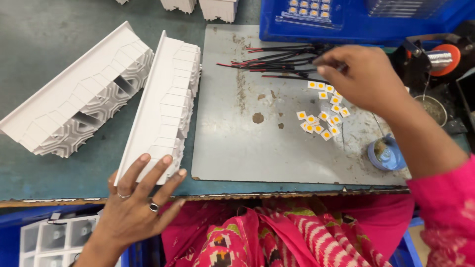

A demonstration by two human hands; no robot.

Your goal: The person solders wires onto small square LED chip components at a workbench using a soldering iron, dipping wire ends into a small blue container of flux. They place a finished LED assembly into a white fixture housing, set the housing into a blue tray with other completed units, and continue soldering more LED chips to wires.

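My left hand [136, 198] rests with fingers spread on the near end of a long white plastic housing [166, 104] that lies on the green bench. My right hand [363, 76] reaches over the grey metal plate [237, 138] and pinches the ends of a bundle of thin red and black wires [277, 59]. Just below that hand lie several small white square chips with yellow centres [321, 118], scattered loose on the plate.
A second white housing [81, 96] lies to the left. A blue crate [356, 20] with a tray of chips stands at the back. A solder spool [443, 57], a small tin [433, 109] and a blue round pot [386, 153] sit at the right.
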